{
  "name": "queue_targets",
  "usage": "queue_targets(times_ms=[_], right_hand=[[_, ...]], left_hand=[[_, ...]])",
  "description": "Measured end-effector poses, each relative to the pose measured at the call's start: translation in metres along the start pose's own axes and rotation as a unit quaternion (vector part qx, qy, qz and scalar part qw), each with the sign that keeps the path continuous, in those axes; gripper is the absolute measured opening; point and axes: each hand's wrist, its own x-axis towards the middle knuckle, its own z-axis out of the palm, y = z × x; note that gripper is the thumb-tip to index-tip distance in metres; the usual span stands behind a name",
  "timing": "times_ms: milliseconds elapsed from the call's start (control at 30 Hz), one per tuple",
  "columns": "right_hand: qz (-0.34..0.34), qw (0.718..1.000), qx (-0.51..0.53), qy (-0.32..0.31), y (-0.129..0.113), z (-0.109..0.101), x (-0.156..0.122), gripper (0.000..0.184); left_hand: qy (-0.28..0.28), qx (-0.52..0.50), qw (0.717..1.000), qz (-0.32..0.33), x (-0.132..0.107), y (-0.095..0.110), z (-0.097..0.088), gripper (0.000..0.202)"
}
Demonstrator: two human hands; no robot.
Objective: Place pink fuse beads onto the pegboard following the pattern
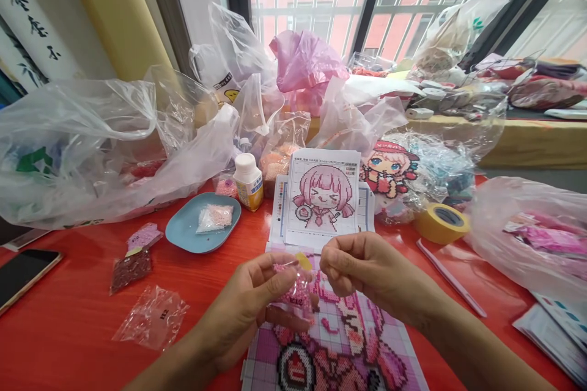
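Observation:
My left hand (250, 308) is closed round a small clear bag of pink beads (297, 294), held just above a bead pegboard (339, 348) with a partly filled pink character picture. My right hand (367, 269) is pinched shut at the bag's top edge, close to the left thumb. Whether it grips the bag or a bead is unclear. Behind the hands lies a printed pattern sheet (322, 198) showing a pink-haired character.
On the red table (73, 324) are a blue dish (188, 233) with a bead packet, a white bottle (248, 182), loose bead bags (131, 269), a phone (21, 274), a yellow tape roll (443, 223), a pink stick (452, 281). Large plastic bags (92, 146) crowd the back.

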Motion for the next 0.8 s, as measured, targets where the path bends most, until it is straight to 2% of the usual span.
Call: queue_targets(times_ms=[67, 100, 200, 300, 433, 533, 633, 733, 800], right_hand=[[-0.015, 0.991, -0.122, 0.044, 0.002, 0.002, 0.000, 0.028], [-0.026, 0.978, -0.198, 0.068, 0.004, 0.003, -0.001, 0.025], [-0.081, 0.911, -0.388, 0.117, 0.014, 0.009, -0.005, 0.024], [-0.123, 0.870, -0.465, 0.109, 0.025, 0.015, -0.009, 0.020], [-0.144, 0.847, -0.499, 0.114, 0.036, 0.016, -0.008, 0.019], [-0.164, 0.837, -0.506, 0.131, 0.034, 0.015, -0.004, 0.021], [-0.147, 0.842, -0.493, 0.161, 0.026, 0.015, 0.000, 0.024], [-0.112, 0.865, -0.461, 0.162, 0.018, 0.015, 0.000, 0.028], [-0.085, 0.892, -0.420, 0.144, 0.015, 0.016, -0.001, 0.030]], left_hand=[[0.021, -0.011, 1.000, -0.012, 0.001, -0.005, 0.000, 0.041], [0.032, -0.019, 0.999, -0.017, 0.002, -0.007, 0.000, 0.041], [0.048, -0.039, 0.998, -0.020, 0.004, -0.011, 0.000, 0.041], [0.049, -0.051, 0.997, -0.015, 0.004, -0.011, -0.001, 0.036], [0.039, -0.065, 0.997, 0.004, 0.002, -0.013, 0.001, 0.031], [0.057, -0.067, 0.996, 0.000, 0.001, -0.016, 0.002, 0.031], [0.051, -0.073, 0.996, 0.010, 0.001, -0.018, 0.002, 0.034], [0.030, -0.048, 0.997, 0.046, 0.000, -0.018, 0.000, 0.035], [0.051, 0.010, 0.995, 0.086, -0.001, -0.018, -0.001, 0.033]])
